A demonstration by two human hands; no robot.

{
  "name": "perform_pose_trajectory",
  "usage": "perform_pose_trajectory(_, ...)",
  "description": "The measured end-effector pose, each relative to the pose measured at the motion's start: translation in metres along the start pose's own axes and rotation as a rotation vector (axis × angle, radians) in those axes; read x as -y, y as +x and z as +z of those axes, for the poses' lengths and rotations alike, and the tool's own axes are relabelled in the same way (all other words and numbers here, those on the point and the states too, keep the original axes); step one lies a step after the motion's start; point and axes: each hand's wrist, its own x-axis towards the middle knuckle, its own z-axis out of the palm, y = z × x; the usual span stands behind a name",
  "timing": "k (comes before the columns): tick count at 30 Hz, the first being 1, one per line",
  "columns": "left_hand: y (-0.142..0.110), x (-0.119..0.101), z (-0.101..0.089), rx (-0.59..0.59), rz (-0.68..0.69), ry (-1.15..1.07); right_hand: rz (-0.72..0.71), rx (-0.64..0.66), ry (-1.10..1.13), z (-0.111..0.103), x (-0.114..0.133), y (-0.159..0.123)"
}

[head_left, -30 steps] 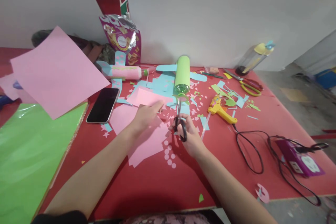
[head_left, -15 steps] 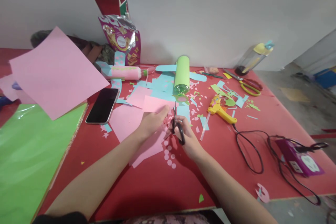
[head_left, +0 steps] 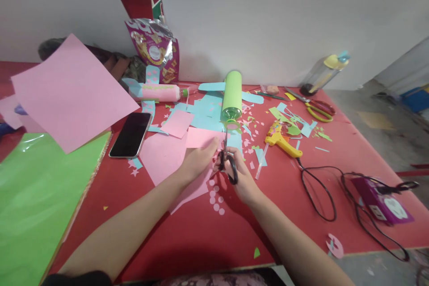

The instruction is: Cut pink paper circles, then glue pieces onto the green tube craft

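Observation:
My left hand [head_left: 200,159] pinches a small pink paper piece [head_left: 198,137], whose right end reaches the scissors. In my right hand [head_left: 240,174] are black-handled scissors [head_left: 231,167], their blades pointing away from me at the paper's right edge. Beneath my left hand lie larger pink sheets [head_left: 164,154]. Another small pink piece [head_left: 177,124] rests just beyond. Small pink circles [head_left: 216,200] lie on the red table below the scissors. Past the blades is a green-wrapped bottle [head_left: 233,94] on its side, with light blue paper wings [head_left: 212,86].
A phone [head_left: 130,135], a pink-wrapped bottle [head_left: 161,92] and a snack bag [head_left: 156,49] are to the left. At right lie a yellow glue gun [head_left: 284,143] with its cord, paper scraps, larger scissors [head_left: 318,111] and a purple box [head_left: 384,201]. A clear bottle [head_left: 323,76] stands behind.
My left hand has drawn the small pink piece right and toward me, away from the other piece. The scissors have moved slightly left, with their blades meeting the paper's edge.

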Motion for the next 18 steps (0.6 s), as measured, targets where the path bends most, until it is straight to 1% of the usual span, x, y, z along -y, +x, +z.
perform_pose_trajectory(3, -0.0006, 0.0003, -0.0004, 0.026, -0.027, -0.039, -0.003, -0.005, -0.006, 0.0006, 0.0011, -0.0003)
perform_pose_trajectory(8, 0.0009, 0.0026, 0.0000, 0.047, -0.022, -0.065, 0.023, -0.016, -0.015, 0.0032, 0.0056, -0.0010)
perform_pose_trajectory(13, 0.0026, 0.0026, 0.0001, 0.049, 0.025, -0.051, 0.037, -0.022, -0.005, 0.0044, 0.0088, -0.0012)
perform_pose_trajectory(18, 0.0031, -0.0016, -0.0037, 0.026, -0.025, 0.008, 0.052, -0.035, 0.004, 0.0041, 0.0091, -0.0008)
